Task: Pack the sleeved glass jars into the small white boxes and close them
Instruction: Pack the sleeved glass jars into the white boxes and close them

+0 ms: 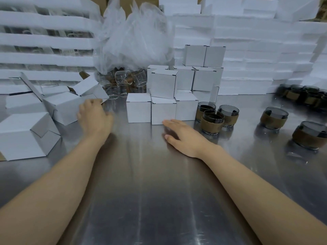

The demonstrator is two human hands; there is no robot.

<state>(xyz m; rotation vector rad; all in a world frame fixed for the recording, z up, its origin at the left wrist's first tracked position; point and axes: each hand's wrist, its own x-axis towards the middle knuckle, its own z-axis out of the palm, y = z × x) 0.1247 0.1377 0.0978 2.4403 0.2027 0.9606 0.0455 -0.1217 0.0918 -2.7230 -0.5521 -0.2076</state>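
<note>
Glossy brushed-metal table [159,183], matt cardboard boxes [163,110]

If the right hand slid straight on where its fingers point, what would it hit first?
Most likely the closed small white cardboard box in the front row's middle; the right hand looks nearly touching it.

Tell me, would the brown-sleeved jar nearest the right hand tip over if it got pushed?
Probably not: the jar looks short and wide, so it would likely slide on the shiny metal table rather than tip. It is glass, so a hard knock could break it. The brown sleeve probably makes it less slippery to hold.
</note>
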